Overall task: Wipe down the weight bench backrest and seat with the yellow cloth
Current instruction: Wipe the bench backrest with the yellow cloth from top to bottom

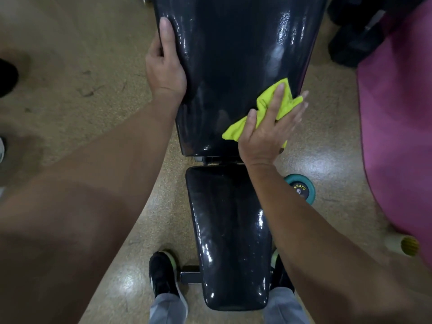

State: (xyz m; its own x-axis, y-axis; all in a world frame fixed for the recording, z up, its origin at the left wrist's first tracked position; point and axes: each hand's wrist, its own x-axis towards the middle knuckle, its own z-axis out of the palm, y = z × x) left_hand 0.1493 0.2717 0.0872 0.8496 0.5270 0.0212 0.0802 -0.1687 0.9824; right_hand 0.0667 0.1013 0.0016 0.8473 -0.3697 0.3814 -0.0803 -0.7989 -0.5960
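Observation:
The glossy black backrest (233,54) of the weight bench fills the upper middle, with the black seat (229,230) below it across a small gap. My left hand (164,64) grips the backrest's left edge, thumb on top. My right hand (271,127) lies flat, fingers spread, pressing the yellow cloth (264,101) against the backrest's lower right edge. Part of the cloth is hidden under my palm.
A pink mat (397,113) lies on the floor to the right. A teal-rimmed weight plate (301,188) sits right of the seat. My black shoes (161,274) straddle the seat's near end. Dark equipment (350,38) stands at top right. Speckled tan floor surrounds the bench.

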